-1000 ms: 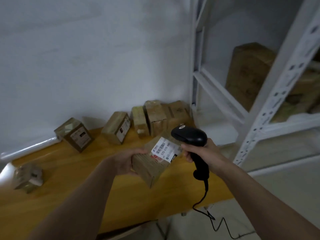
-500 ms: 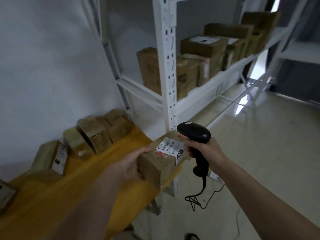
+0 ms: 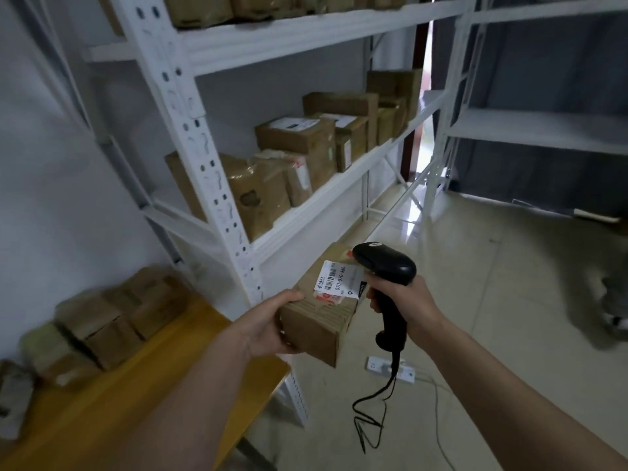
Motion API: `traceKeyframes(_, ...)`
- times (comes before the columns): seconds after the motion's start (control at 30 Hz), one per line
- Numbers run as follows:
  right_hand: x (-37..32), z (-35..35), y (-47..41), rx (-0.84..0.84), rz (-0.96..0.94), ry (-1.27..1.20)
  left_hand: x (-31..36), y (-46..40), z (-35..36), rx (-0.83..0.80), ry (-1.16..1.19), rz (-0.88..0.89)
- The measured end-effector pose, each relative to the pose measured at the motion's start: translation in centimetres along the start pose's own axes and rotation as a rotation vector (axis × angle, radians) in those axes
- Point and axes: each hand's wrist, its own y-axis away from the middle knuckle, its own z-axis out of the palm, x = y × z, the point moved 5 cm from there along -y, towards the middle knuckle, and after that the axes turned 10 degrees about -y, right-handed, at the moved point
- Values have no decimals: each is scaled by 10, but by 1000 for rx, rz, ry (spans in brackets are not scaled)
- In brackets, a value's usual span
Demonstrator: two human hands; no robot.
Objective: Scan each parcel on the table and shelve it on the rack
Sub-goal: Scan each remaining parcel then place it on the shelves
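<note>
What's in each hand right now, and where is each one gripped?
The left hand holds a labelled parcel by its near left end. The right hand grips the black scanner round its handle.

The view has swung from the bench (image 3: 142, 399) to the rack (image 3: 190, 130); the parcel (image 3: 319, 317) and scanner (image 3: 387, 266) now hang past the bench edge.

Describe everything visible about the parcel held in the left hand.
The parcel is a small brown cardboard box, held tilted in the air beyond the table's edge, in front of the rack. A white label with a barcode and the digits 070-070 lies on its top face, with a red-marked sticker beside it. The left hand grips its near end, thumb on top. The black scanner in the right hand sits close over the label.
</note>
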Motion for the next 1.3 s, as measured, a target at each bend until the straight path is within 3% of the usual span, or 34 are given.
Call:
traceKeyframes(0.5, -138, -150, -92, 72, -127, -52, 114, -124, 178, 212, 18, 163)
traceKeyframes(0.97, -184, -221, -173, 137, -181, -94, 183, -215, 256, 270, 19, 192)
traceKeyframes(1.3, -243, -221, -308, 128, -240, -34, 297, -305, 269, 208, 48, 258)
